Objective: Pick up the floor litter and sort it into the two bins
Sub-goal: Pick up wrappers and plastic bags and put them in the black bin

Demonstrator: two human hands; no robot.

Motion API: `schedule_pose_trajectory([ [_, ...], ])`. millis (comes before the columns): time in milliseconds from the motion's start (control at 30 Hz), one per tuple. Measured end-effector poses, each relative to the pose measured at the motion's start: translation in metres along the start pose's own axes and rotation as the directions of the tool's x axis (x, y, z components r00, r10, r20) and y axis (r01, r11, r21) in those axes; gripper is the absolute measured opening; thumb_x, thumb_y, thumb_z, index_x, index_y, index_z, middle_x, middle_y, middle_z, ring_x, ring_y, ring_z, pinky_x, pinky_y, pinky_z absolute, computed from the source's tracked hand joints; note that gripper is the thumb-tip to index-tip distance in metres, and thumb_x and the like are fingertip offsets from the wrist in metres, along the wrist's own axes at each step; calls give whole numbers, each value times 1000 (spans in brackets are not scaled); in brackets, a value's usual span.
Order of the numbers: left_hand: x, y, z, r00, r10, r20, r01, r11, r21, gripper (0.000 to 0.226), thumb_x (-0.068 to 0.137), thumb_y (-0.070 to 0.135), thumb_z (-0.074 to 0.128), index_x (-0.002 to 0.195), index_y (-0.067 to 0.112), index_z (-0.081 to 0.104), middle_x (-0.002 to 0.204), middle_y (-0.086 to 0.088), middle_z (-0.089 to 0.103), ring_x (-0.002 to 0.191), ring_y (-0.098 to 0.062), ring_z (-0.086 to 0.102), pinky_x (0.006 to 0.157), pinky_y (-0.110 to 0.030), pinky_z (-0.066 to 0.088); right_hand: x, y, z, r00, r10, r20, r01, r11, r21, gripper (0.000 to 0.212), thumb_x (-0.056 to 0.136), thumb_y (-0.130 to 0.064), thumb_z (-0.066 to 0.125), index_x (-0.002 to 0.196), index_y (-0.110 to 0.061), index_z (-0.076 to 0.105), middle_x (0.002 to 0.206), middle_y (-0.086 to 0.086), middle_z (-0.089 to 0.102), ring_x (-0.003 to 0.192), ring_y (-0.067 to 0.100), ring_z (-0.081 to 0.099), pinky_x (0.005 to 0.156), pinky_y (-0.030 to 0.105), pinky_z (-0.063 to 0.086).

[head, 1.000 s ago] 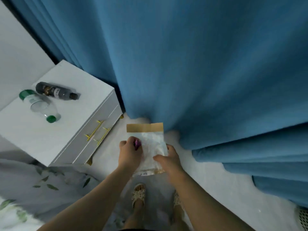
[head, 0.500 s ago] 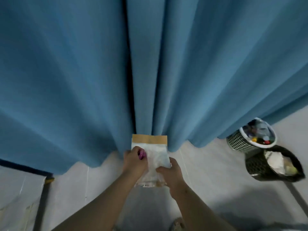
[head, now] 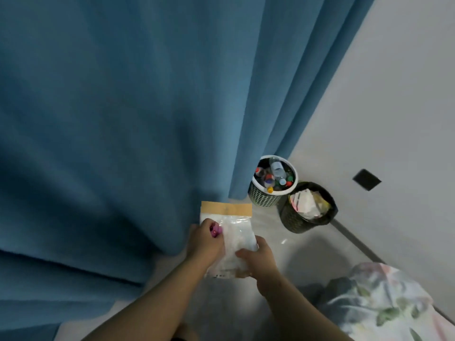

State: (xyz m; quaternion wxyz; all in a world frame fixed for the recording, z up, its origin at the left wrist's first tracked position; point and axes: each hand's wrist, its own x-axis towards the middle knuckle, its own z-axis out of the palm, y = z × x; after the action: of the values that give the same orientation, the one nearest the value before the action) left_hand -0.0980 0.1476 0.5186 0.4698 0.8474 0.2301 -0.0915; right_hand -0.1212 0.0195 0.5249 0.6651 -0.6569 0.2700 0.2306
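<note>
A heavy blue curtain [head: 123, 119] hangs in folds across most of your view, its hem on the pale grey floor [head: 307, 262]. To the right rises a plain white wall [head: 406, 82] with a small black square plate [head: 366, 179] set in it. A floral-printed bedding corner [head: 384, 303] shows at lower right.

In the corner where curtain meets wall stand the two bins, touching each other. The black mesh bin with a black liner [head: 295, 223] is nearer the wall and holds crumpled white paper and wrappers. The grey mesh bin with a white rim [head: 264, 200] is against the curtain's edge and holds clear bottles with coloured caps.

You hold the clear plastic pouch with a tan paper strip across its top [head: 236, 227] upright in front of you, above the floor, just beside the curtain hem and left of the bins, apart from both. It is flat and glossy, with something whitish inside and a line of small print near its bottom edge, too small to read.

Your left grip [head: 204, 242] clasps the pouch's left edge, thumb over the front. Your right grip [head: 258, 257] clasps its lower right corner, fingers curled round it. A small pink spot [head: 215, 230] shows at your left thumb; you cannot tell what it is.
</note>
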Motion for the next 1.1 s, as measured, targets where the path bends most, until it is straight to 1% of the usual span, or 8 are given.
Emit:
schedule_pose_trajectory([
  [233, 76, 65, 54, 977, 90, 192, -111, 989, 100, 28, 84, 7, 55, 64, 22, 41, 98, -9, 41, 75, -17, 45, 75, -20, 37, 69, -43, -45, 991, 34, -130, -24, 997, 79, 43, 83, 3, 61, 120, -9, 43, 94, 3, 54, 78, 21, 59, 41, 23, 50],
  [333, 120, 93, 77, 950, 110, 293, -144, 985, 97, 13, 82, 5, 57, 81, 16, 52, 102, -3, 36, 75, -9, 47, 83, -20, 42, 104, -66, -59, 977, 48, -209, -23, 993, 119, 37, 85, 2, 60, 114, -10, 42, 90, 2, 54, 74, 18, 57, 38, 18, 47],
  [433, 160, 123, 96, 923, 71, 377, -116, 988, 98, 22, 82, 10, 63, 101, 17, 55, 112, -5, 40, 90, -25, 58, 86, -39, 55, 135, -88, -69, 957, 75, -280, -44, 992, 115, 37, 85, -3, 62, 117, -10, 45, 89, 2, 56, 70, 19, 57, 39, 18, 43],
  [633, 226, 160, 135, 883, 48, 466, -147, 973, 179, 27, 86, 10, 59, 112, 18, 53, 115, -8, 39, 96, -29, 58, 88, -42, 54, 195, -117, -89, 929, 112, -352, -62, 986, 152, 37, 86, -3, 61, 116, -17, 42, 96, 2, 55, 72, 15, 57, 35, 11, 39],
  [700, 245, 166, 150, 877, 41, 479, -149, 970, 190, 28, 86, 11, 59, 113, 18, 53, 116, -8, 39, 97, -29, 58, 89, -42, 54, 216, -124, -95, 920, 123, -371, -80, 988, 128, 43, 85, -6, 63, 122, -16, 43, 103, 5, 57, 77, 18, 61, 43, 15, 46],
  [833, 281, 175, 186, 882, -9, 472, -107, 970, 219, 28, 87, 9, 58, 113, 18, 53, 117, -9, 39, 99, -31, 56, 87, -43, 55, 263, -136, -115, 909, 148, -391, -125, 989, 85, 51, 81, -7, 65, 127, -17, 44, 106, 5, 59, 91, 28, 65, 77, 42, 59],
  [1000, 325, 185, 245, 902, -38, 430, -61, 975, 214, 25, 84, 10, 59, 102, 25, 52, 114, -12, 47, 95, -33, 59, 80, -47, 56, 330, -148, -160, 929, 128, -347, -120, 992, 44, 50, 84, -3, 59, 129, -18, 42, 99, -1, 54, 91, 22, 62, 78, 35, 56],
  [1100, 344, 190, 287, 914, -71, 400, -21, 975, 221, 27, 84, 7, 60, 109, 17, 55, 115, -13, 45, 95, -33, 59, 81, -48, 56, 369, -146, -194, 937, 136, -322, -135, 991, 24, 53, 83, -3, 59, 132, -17, 42, 99, -5, 53, 96, 22, 61, 86, 38, 54],
])
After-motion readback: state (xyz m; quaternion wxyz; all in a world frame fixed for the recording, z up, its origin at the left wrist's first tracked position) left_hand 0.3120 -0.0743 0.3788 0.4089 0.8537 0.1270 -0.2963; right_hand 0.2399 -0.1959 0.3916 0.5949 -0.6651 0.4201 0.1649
